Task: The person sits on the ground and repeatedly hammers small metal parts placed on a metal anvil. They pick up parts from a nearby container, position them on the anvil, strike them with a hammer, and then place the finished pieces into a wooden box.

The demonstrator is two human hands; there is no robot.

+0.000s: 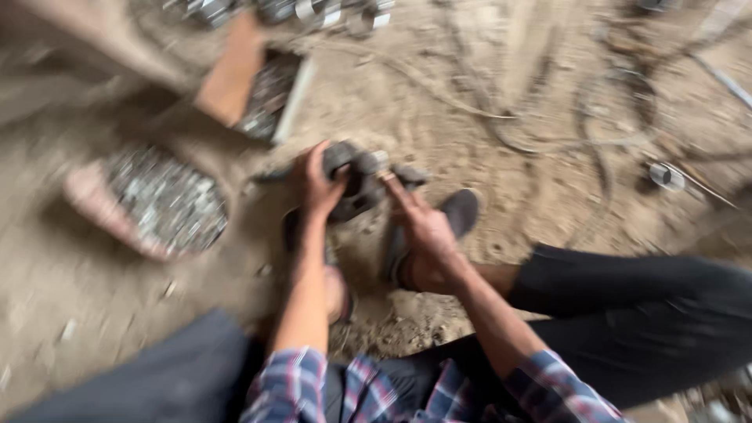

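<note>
Plaid sleeves [439, 392] sit closest to the lens, with dark trousers [642, 313] on either side of them. From there I see both forearms reaching out over the dirt floor [486, 141]. Frame is motion-blurred; details are coarse.

Left hand [317, 184]: fingers curled over the near-left edge of a dark metal part [356, 184], gripping it. Right hand [423, 227]: fingers stretched forward, tips touching the part's right side; I cannot tell whether they pinch it or only press. The part rests on the floor between the hands, just beyond two dark sandals [458, 211].

Left of the left hand: a round pink basin [94, 207] filled with small grey metal pieces. Beyond it, a wooden box [235, 78] with similar pieces. Right of the right hand, well apart: loose wire [548, 141] and a small metal ring [666, 176].
</note>
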